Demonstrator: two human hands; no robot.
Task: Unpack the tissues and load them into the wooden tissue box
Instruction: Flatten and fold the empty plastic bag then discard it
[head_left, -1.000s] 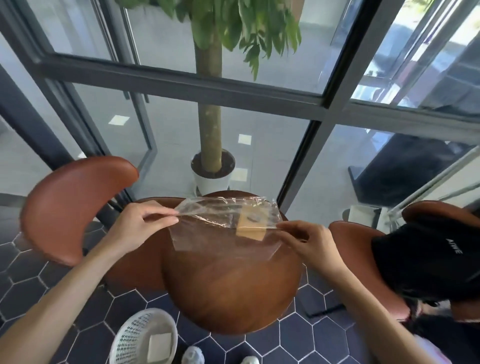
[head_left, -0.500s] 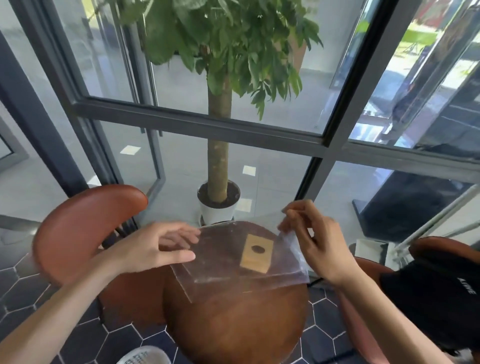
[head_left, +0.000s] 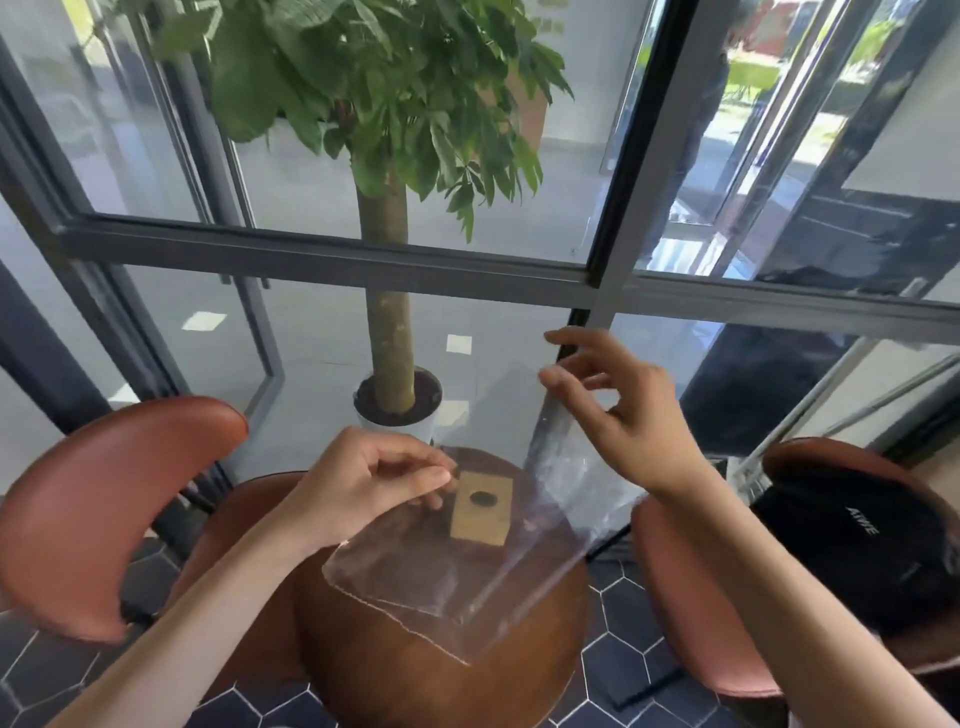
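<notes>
Clear crinkled plastic wrapper (head_left: 467, 582), flat and empty-looking, hangs in the lower middle of the frame above a round brown wooden desk (head_left: 441, 675). A tan rectangular cardboard tag with a dark oval hole (head_left: 482, 508) sits on the wrapper's upper part. The left hand (head_left: 363, 488), at centre left, has its fingers (head_left: 431, 475) curled and pressed together, thumb against forefinger, pinching the wrapper's upper left edge just beside the tag. The right hand (head_left: 618, 410), higher and right of centre, holds the wrapper's right edge lifted; its thumb and forefinger appear to pinch the film while the other fingers are spread loosely above. Between the two hands the film slopes from upper right down to a torn, ragged lower edge over the desk.

No tissues and no wooden tissue box can be made out in this view.

Rust-brown curved leather chairs stand around the desk: one (head_left: 114, 514) at the lower left, another (head_left: 691, 597) at the lower right carrying a black fabric bag with white lettering (head_left: 852, 551). Beyond the dark grey metal window frame (head_left: 332, 254), a green leafy tree in a white round pot (head_left: 389, 405) fills the upper middle. Dark hexagonal floor tiles (head_left: 618, 670) show along the bottom.
</notes>
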